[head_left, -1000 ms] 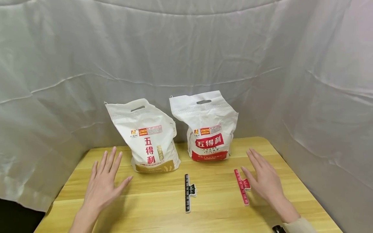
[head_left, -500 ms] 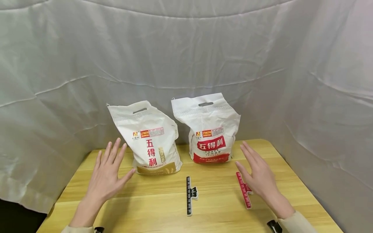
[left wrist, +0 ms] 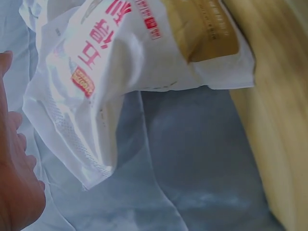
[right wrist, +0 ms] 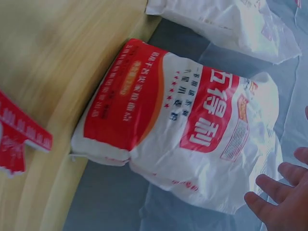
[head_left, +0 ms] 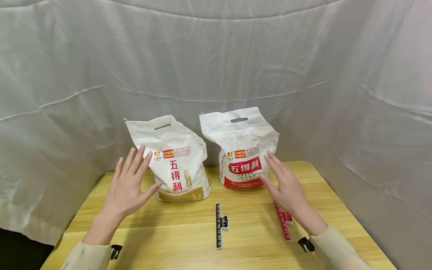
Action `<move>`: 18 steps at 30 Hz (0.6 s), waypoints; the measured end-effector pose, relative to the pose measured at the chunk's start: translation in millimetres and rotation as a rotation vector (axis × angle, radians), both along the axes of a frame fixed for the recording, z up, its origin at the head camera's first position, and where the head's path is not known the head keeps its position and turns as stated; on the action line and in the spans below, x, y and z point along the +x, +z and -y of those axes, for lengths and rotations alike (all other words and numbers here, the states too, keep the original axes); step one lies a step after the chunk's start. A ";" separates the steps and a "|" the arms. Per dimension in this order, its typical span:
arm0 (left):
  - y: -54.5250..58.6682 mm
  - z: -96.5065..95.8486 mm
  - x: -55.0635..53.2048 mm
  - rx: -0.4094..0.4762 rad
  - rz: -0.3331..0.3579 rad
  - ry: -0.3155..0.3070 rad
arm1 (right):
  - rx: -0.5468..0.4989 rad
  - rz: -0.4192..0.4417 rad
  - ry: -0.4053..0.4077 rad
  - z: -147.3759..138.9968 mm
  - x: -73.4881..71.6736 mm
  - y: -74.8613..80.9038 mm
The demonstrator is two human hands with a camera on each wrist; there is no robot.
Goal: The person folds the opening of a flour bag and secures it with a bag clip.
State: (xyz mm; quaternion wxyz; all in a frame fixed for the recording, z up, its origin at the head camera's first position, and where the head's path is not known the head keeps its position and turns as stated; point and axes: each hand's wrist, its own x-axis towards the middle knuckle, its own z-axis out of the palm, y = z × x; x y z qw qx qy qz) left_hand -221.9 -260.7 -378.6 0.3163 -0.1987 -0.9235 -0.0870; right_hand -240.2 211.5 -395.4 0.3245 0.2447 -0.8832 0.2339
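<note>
Two white flour bags stand at the back of the wooden table. The left flour bag [head_left: 179, 157] has a gold base band, and the right flour bag [head_left: 243, 150] a red label and red band. My left hand [head_left: 126, 187], fingers straight and spread, is raised in front of the left bag's edge and overlaps it in the head view. My right hand [head_left: 285, 183] reaches toward the right bag with straight fingers, its fingertips overlapping the bag's right side. Below that hand lies a red clip with a piano-key pattern [head_left: 282, 225], partly covered by it. Neither hand holds anything.
A black piano-key clip [head_left: 218, 227] lies at the middle of the wooden table [head_left: 182, 240]. Grey cloth [head_left: 216, 56] hangs behind the bags and along both sides. Both top flaps of the bags have handle slots.
Both hands have moved forward and inward, the right one leftward to the right bag's edge, the left one up over the left bag's side. Bags and clips stay in place.
</note>
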 end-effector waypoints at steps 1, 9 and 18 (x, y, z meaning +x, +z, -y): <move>2.6 -1.1 -1.2 -0.004 0.004 -0.002 | -0.004 -0.003 0.007 1.8 -1.4 1.1; 17.8 -9.2 -13.4 -0.019 0.001 -0.033 | -0.032 -0.008 0.083 20.3 -15.0 13.3; 33.8 -18.6 -31.4 -0.030 -0.067 -0.061 | -0.054 0.013 0.161 46.1 -30.1 26.6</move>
